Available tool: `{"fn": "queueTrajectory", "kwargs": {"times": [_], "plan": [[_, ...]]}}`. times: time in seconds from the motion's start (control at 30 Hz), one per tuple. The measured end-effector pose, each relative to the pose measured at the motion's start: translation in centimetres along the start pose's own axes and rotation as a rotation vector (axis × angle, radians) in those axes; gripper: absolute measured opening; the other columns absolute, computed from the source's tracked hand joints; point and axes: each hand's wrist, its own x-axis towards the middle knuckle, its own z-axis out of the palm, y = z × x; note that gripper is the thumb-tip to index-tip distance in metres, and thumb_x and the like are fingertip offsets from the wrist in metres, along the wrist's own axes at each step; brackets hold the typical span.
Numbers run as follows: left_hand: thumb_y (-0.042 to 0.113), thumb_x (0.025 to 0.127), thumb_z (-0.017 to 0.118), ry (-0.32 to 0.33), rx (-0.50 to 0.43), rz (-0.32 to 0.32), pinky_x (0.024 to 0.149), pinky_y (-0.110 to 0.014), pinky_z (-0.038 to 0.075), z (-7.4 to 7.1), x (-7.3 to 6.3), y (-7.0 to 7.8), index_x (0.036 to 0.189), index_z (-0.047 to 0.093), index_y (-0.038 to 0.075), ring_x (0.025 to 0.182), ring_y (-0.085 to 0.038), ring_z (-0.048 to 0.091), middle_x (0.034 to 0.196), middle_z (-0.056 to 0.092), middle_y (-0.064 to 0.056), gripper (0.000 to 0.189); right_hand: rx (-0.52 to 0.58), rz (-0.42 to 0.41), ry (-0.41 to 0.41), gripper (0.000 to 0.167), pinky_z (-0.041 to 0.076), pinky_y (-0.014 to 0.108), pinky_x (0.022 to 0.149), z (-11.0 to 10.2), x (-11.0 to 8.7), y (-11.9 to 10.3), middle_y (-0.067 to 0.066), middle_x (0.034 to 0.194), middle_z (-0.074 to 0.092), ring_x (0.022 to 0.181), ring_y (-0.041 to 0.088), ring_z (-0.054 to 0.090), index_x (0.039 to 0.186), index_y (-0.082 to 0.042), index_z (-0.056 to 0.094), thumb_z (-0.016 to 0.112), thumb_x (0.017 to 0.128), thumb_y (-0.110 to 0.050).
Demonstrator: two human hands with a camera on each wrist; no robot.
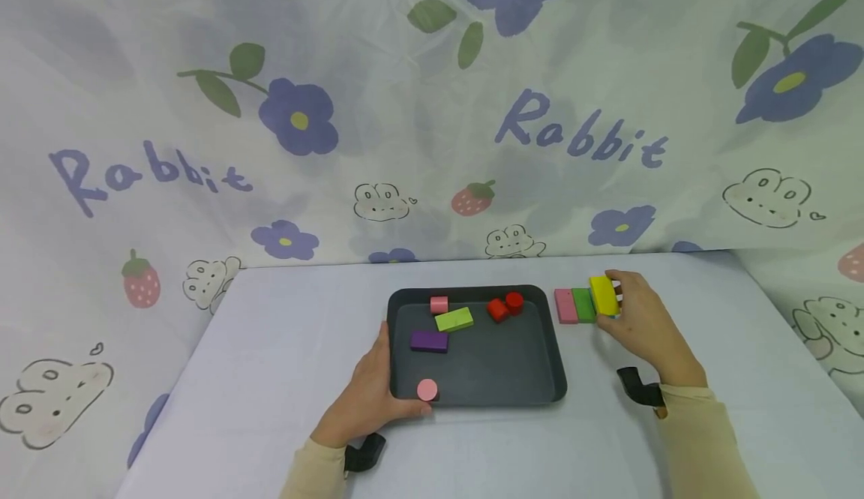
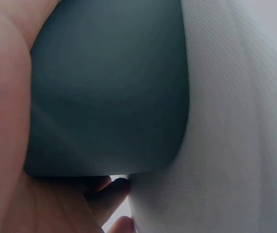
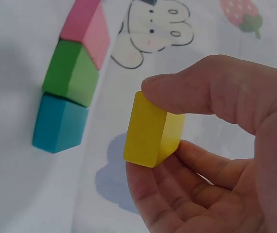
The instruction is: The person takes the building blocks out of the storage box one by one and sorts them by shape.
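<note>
A yellow block is pinched between the thumb and fingers of my right hand. Close by, a pink block, a green block and a blue block stand side by side in a row. My left hand grips the dark grey tray at its near left corner, thumb along the front wall and fingers along the left side. In the left wrist view the tray wall fills the space between thumb and fingers.
Inside the tray lie a purple block, a lime green block, a small pink piece, a round pink piece and two red pieces. A white cloth covers the table; a printed curtain hangs behind.
</note>
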Motion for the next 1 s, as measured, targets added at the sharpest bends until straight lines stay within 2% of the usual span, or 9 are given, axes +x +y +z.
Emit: {"fn": "queueTrajectory", "kwargs": {"times": [0.3,1.0], "plan": [[0.06,0.066,0.088,-0.005,0.005,-0.029,0.118,-0.059,0.021,-0.1,-0.1,0.2,0.157,-0.01,-0.004,0.152,-0.04,0.012,0.167,-0.002,-0.018,0.148,0.01,0.059,-0.021,0.075,0.046,0.063,0.096,-0.2,0.4,1.0,0.039,0.136,0.039,0.113,0.05,0.05,0.143,0.018,0.034,0.072,0.082,-0.003],[0.059,0.066,0.089,-0.004,-0.013,0.005,0.118,-0.06,0.02,0.0,0.0,0.0,0.157,-0.011,-0.003,0.152,-0.039,0.011,0.168,-0.003,-0.017,0.149,0.001,0.134,-0.06,0.077,0.043,0.065,0.098,0.0,1.0,3.4,0.043,0.138,0.034,0.115,0.053,0.045,0.143,0.021,0.031,0.071,0.083,-0.005]]}}
